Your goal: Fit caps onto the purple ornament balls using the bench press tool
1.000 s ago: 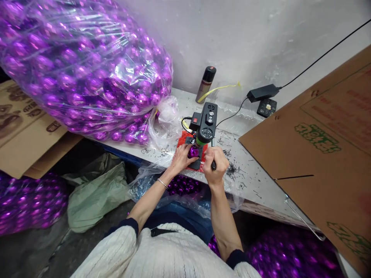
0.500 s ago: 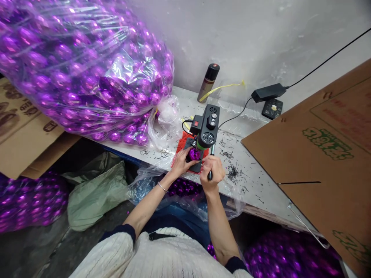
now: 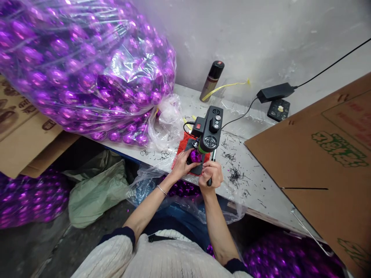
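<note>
A small black bench drill press stands on a red mat on the table. Under its head sits a shiny purple ball ornament. My left hand grips the ball from the left, thumb in front and fingers behind. My right hand is closed round the black-ended lever at the machine's right side. The drill's tip is hidden by the head and the ball.
A big clear bag of purple balls lies at the left. Behind the machine stand a spray can and a power adapter. Dark shavings litter the white table. A cardboard box blocks the right side.
The view has shifted slightly. My right hand on the lever sits a little lower against the machine, while my left hand still holds the ball in the same place.
</note>
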Demonstrator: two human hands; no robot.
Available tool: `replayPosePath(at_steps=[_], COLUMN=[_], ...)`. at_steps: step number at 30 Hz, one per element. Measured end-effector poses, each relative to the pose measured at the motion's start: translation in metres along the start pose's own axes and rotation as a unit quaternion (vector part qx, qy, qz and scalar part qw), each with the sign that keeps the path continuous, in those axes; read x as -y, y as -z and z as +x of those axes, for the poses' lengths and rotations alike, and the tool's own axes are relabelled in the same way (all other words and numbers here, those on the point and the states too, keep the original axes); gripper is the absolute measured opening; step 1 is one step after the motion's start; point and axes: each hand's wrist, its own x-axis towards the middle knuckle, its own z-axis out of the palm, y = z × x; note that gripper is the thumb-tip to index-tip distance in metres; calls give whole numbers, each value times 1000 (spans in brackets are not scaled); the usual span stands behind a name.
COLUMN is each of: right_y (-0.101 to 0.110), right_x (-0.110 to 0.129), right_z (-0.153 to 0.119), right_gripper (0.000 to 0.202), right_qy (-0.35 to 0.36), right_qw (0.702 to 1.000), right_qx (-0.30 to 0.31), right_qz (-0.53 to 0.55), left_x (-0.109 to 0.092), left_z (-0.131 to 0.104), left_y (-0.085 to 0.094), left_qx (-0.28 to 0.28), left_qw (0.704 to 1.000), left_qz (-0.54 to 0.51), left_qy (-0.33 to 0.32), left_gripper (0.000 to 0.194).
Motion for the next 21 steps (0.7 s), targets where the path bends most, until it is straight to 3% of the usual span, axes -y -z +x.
replayPosePath(at_steps=[11, 17, 21], right_y=[-4, -7, -1], right_x=[-6, -6, 10], right_z=[-6, -4, 20], right_gripper=[25, 24, 27], right_qy=[5, 66, -6], right_qw=[1000, 998, 1000], right_qx=[-5, -5, -19], right_qz=[7, 0, 11], left_x=[0, 6, 8], left_z=[0, 1, 4], left_y=[0, -2, -4], left_qx=[-1, -4, -11], left_qw=[1000, 999, 998], left_qz=[-6, 39, 48], left_qy=[-12, -33, -42], left_gripper=[57, 58, 61])
